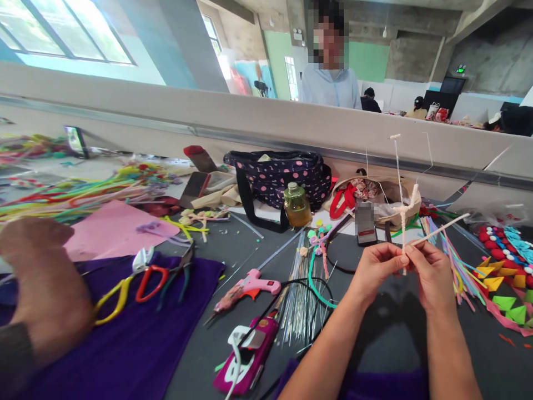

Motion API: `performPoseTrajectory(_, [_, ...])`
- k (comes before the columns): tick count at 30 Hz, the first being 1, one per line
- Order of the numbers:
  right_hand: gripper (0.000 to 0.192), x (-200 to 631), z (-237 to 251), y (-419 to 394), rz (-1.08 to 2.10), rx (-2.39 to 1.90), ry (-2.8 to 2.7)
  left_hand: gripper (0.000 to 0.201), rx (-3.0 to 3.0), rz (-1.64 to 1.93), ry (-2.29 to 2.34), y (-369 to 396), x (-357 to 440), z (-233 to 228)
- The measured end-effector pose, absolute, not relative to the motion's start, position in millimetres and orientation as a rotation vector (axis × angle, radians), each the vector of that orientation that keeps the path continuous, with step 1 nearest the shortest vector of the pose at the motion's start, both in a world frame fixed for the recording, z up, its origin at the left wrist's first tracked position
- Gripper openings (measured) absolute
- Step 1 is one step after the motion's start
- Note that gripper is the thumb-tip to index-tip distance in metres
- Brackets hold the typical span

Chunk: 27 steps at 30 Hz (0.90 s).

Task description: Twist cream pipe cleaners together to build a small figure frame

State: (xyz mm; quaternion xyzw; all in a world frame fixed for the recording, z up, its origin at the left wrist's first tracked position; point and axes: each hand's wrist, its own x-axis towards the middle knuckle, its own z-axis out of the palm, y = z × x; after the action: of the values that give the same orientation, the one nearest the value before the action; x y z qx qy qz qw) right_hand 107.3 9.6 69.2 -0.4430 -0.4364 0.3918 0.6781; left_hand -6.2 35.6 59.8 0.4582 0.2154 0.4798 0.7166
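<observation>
A co-worker's hand (39,278) rested on purple cloth (125,333) at the far left of the dark table (387,333), beside yellow- and red-handled pliers (137,283). Nearer the middle lay a pink glue gun (250,286) and a bundle of thin wires (297,289), with a small bottle (296,205) and a dotted bag (278,178) behind. Right of centre, the person's left hand (375,266) and right hand (433,272) met, fingers pinched on the lower stem of a white pipe-cleaner frame (403,211) held upright above the table. The frame looked very light, fuzzy and easily bent, so a grip low on the twisted stem, not on its thin wire ends, seemed soundest. Coloured paper shapes (506,294) lay at far right.
</observation>
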Motion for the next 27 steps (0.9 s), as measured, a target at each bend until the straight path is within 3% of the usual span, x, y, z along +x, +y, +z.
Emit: performPoseTrajectory(27, [0.015,106.5,69.4,11.6,0.817,-1.118,-1.108,0.024,1.112,1.189,0.662,38.6,-9.1,63.5])
